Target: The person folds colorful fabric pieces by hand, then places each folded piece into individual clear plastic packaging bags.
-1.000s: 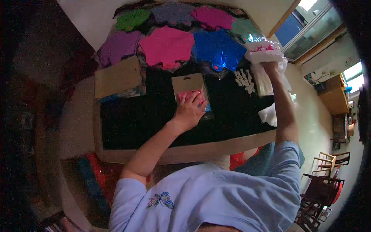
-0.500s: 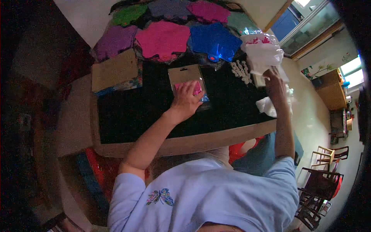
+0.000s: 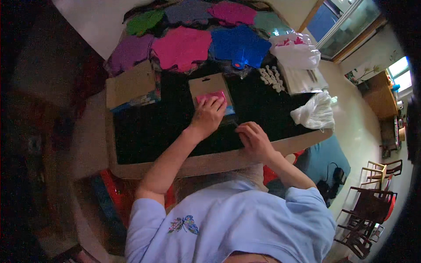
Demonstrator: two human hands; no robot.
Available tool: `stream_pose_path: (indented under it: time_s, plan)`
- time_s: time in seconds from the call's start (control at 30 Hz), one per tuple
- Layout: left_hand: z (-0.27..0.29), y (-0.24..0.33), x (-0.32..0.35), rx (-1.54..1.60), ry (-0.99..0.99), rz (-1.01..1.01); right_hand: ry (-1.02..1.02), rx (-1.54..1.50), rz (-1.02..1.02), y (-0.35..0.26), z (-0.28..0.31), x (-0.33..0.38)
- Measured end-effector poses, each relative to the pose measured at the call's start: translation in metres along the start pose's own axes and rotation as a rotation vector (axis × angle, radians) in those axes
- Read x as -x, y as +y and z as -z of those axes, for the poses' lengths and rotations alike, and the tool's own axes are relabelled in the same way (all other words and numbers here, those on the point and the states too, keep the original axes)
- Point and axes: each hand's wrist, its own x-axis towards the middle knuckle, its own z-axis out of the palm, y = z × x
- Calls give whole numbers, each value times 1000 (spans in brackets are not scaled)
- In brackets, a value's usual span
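My left hand (image 3: 208,115) lies with its fingers stretched over a small pink piece (image 3: 204,95), pressing it against a brown cardboard-backed packet (image 3: 199,84) on the dark table top. A hang hole shows at the packet's far end, and a blue patch at its near right corner. Just to the right of that corner is my right hand (image 3: 255,139), thumb and fingertips pinched together. Something thin and dark seems to stick out of the pinch toward the packet, too small to name.
Bagged star-shaped pieces, pink (image 3: 182,47), blue (image 3: 239,43) and other colours, line the far side. Cardboard-backed packets (image 3: 131,85) are stacked at left. At right are white knobbly pieces (image 3: 272,79), a white plastic bag (image 3: 296,52), clear sleeves (image 3: 303,81) and white yarn (image 3: 316,111).
My right hand has come from the clear sleeves at the far right to beside the packet's near corner, its fingers now pinched. My left hand has stayed on the pink piece.
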Motion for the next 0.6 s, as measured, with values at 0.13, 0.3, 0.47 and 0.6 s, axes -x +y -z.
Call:
stream_pose_path:
  time_s: [0.13, 0.3, 0.47, 0.6]
  plan:
    - [-7, 4, 0, -59, 34, 26, 54, 261, 209, -5, -12, 4]
    - [-6, 6, -3, 13, -13, 78, 91, 241, 187, 2, -16, 4]
    - [-3, 14, 0, -110, 78, 105, 258, 90, 134, 2, 2, -11]
    - [-13, 8, 0, -103, 92, 99, 115, 130, 203, 1, 0, -7]
